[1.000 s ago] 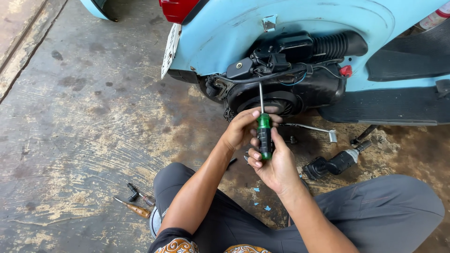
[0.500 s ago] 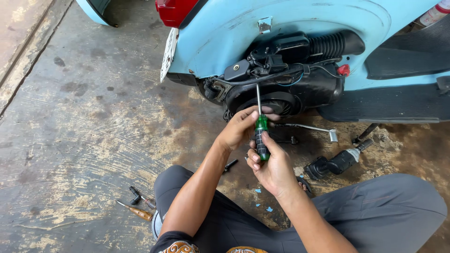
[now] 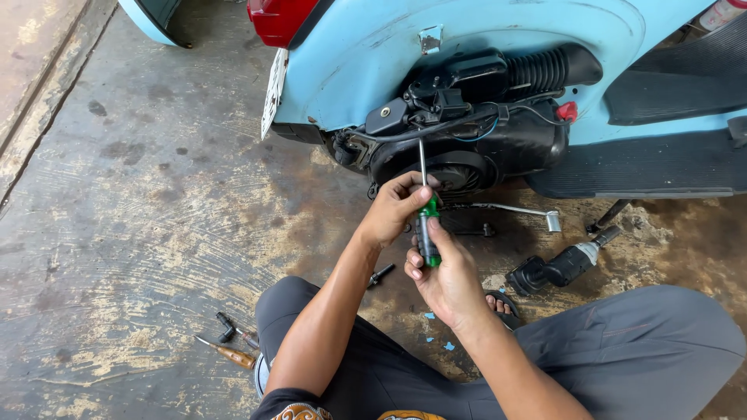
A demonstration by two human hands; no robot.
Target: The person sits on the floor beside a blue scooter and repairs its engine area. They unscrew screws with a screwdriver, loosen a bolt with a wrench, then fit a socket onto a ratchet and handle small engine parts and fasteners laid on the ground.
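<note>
A green-and-black handled screwdriver (image 3: 427, 230) points up at the black engine (image 3: 467, 148) of a light blue scooter (image 3: 482, 47). My right hand (image 3: 443, 272) grips the handle from below. My left hand (image 3: 397, 206) pinches the top of the handle and the steel shaft. The tip reaches the black engine cover near a bundle of wires.
A black power tool (image 3: 564, 268) lies on the stained concrete floor to the right, beside the silver kick lever (image 3: 513, 210). A small black bolt (image 3: 381, 274) lies by my left forearm. A wooden-handled tool (image 3: 229, 354) and black bits lie at the left of my grey-trousered knee.
Both hands and the screwdriver have stayed at the engine; the view has shifted slightly and the screwdriver sits a little higher toward the engine cover.
</note>
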